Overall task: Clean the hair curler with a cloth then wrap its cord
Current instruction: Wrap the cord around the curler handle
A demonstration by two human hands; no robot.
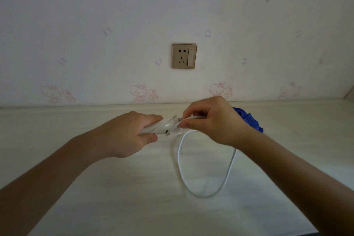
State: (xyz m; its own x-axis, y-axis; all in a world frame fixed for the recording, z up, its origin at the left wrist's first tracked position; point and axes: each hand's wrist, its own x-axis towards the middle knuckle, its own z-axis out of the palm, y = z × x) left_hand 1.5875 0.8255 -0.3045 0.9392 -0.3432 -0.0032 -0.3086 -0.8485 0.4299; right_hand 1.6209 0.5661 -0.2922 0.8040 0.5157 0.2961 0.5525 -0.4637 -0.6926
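Observation:
My left hand (pixel 132 136) grips the white hair curler (pixel 165 126) around its handle, just above the pale table. My right hand (pixel 212 120) pinches the white cord (pixel 180 161) close to the curler's body. From there the cord hangs in a wide loop that rests on the table toward me and runs back up under my right wrist. A crumpled blue cloth (pixel 249 119) lies on the table behind my right hand, partly hidden by it. Most of the curler's barrel is hidden behind my right hand.
The pale wooden table (pixel 95 188) runs up to a wall with pink cartoon wallpaper. A gold-framed wall socket with a switch (pixel 184 55) sits on the wall above my hands. The table's front edge shows at the lower right.

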